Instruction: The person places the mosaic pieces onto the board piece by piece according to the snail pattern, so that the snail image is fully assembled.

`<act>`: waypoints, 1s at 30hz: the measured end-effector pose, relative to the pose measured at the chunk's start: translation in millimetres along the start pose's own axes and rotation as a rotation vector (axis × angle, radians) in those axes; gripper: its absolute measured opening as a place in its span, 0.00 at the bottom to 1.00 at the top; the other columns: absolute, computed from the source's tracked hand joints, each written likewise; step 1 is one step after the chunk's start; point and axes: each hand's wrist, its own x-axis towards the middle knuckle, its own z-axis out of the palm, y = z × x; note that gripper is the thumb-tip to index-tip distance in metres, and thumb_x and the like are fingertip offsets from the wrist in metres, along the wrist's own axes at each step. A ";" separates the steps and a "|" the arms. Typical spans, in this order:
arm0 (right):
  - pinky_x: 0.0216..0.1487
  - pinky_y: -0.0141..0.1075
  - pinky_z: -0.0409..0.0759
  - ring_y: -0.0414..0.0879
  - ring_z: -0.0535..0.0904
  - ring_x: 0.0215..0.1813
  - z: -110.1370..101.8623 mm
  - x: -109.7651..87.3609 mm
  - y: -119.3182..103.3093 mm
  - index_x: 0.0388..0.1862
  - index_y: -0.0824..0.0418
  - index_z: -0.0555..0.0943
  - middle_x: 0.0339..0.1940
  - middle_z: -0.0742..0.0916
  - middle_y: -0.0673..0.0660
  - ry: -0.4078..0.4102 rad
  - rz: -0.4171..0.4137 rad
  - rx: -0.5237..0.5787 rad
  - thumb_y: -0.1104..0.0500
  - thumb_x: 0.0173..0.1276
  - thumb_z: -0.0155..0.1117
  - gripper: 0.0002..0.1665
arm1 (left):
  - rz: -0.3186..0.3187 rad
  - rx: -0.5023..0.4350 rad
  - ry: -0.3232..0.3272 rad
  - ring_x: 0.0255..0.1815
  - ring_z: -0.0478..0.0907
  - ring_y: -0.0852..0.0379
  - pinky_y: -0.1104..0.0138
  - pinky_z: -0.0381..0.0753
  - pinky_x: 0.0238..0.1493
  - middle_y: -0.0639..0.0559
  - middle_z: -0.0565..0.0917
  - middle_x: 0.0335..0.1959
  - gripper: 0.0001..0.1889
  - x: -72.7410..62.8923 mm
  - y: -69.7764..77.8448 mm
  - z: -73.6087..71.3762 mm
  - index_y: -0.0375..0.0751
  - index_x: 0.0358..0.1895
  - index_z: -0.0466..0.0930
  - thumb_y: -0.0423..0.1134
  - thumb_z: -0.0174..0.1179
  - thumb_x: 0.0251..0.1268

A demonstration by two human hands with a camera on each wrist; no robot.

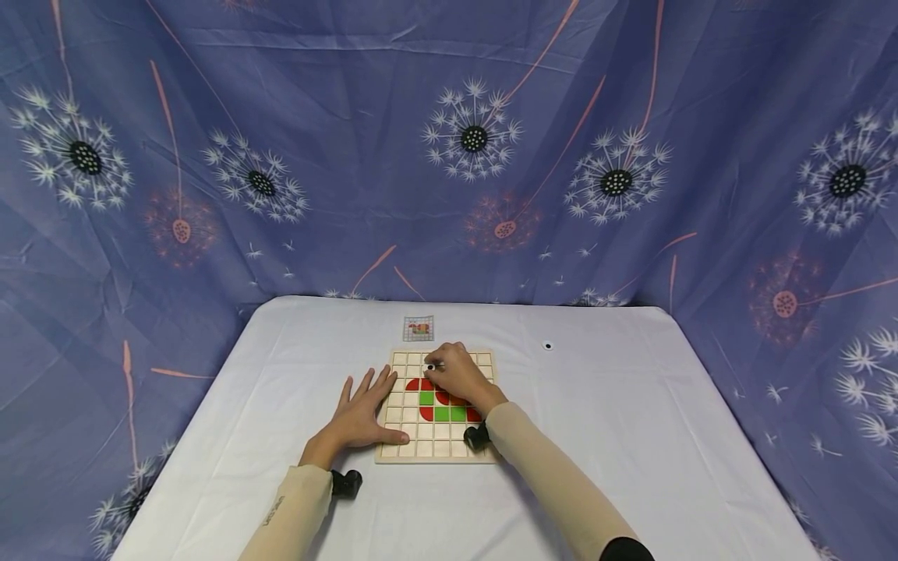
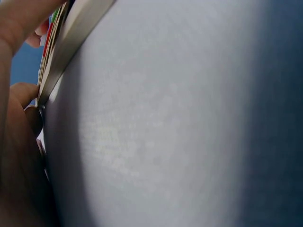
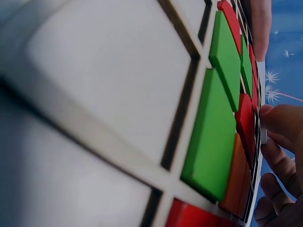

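A light wooden grid board (image 1: 424, 448) lies on the table, with red, green and orange tiles set in its middle squares. Over the upper part of the board, my right hand (image 1: 459, 372) pinches a small white tile with a black dot (image 1: 430, 367). The right wrist view shows this white tile (image 3: 263, 135) edge-on between thumb and finger, beyond the green tile (image 3: 208, 142). My left hand (image 1: 359, 417) rests along the board's left edge, fingers spread and thumb on the lower left squares. In the left wrist view, that hand touches the board's side (image 2: 71, 42).
A small picture card (image 1: 418, 329) with a coloured grid pattern lies behind the board. Another white piece with a black dot (image 1: 548, 345) is on the white tablecloth (image 1: 617, 405) to the back right. A blue dandelion-print curtain (image 1: 379, 156) hangs behind the table.
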 end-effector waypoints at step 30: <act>0.60 0.45 0.80 0.50 0.79 0.54 -3.7 -0.7 6.1 0.56 0.58 0.88 0.51 0.89 0.54 -0.032 -0.034 0.038 0.54 0.72 0.70 0.17 | 0.018 -0.005 0.006 0.86 0.40 0.37 0.36 0.27 0.80 0.46 0.47 0.86 0.68 -0.8 -1.8 0.8 0.45 0.84 0.49 0.73 0.74 0.42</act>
